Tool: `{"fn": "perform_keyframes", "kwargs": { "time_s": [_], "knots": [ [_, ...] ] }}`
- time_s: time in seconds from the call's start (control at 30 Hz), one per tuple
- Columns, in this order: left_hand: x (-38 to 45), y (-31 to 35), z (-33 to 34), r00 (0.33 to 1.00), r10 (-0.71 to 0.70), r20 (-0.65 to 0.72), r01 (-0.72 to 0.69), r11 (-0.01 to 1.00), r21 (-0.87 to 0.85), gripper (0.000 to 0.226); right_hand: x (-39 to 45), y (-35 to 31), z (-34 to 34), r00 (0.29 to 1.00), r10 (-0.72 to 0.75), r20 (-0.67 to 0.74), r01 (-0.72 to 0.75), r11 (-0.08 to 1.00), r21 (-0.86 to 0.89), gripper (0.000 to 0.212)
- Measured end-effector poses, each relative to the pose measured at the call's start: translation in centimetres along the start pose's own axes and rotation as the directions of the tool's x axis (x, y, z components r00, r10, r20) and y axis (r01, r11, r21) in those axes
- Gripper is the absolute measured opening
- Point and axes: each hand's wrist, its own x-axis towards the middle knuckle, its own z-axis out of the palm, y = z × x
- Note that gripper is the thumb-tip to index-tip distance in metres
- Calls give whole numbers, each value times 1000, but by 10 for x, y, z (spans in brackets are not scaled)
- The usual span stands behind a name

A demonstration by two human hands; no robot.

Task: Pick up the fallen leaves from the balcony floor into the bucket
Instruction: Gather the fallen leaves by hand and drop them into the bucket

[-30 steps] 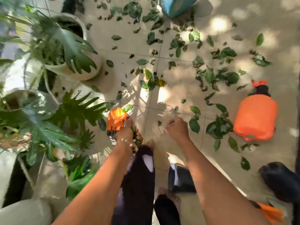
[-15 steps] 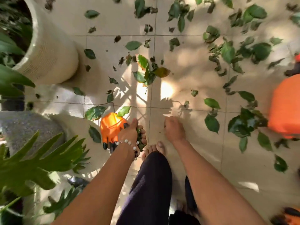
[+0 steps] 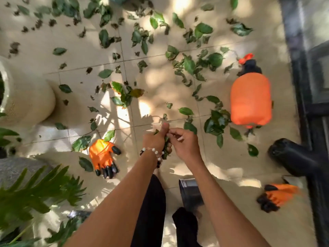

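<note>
The left hand (image 3: 154, 142) grips a bunch of leaves (image 3: 166, 148), thumb up. The right hand (image 3: 185, 142) pinches at the bunch, fingers curled. More fallen leaves (image 3: 188, 65) litter the far floor (image 3: 160, 81).

Glossy green leaves (image 3: 189, 65) strew smooth tile floor (image 3: 160, 82); sprayer (image 3: 251, 100) orange plastic.
</note>
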Motion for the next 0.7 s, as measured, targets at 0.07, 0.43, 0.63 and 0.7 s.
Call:
{"fn": "perform_keyframes", "kwargs": {
  "time_s": [0.07, 0.43, 0.63, 0.7],
  "knots": [
    [1, -4, 10, 999, 13, 39, -14, 1000, 25, 40, 4, 10, -18, 998, 47, 31, -50, 995, 90, 13],
    [75, -32, 17, 999, -44, -5, 44, 998, 46, 37, 96, 131, -19, 993, -101, 56, 102, 536, -838, 58],
    [88, -43, 15, 997, -73, 3, 72, 991, 116, 38, 93, 149, -15, 967, -221, 127, 202, 361, -911, 33],
    [87, -41, 17, 997, -78, 11, 76, 990, 121, 37, 94, 149, -18, 951, -276, 141, 234, 344, -909, 21]
  ]
}}
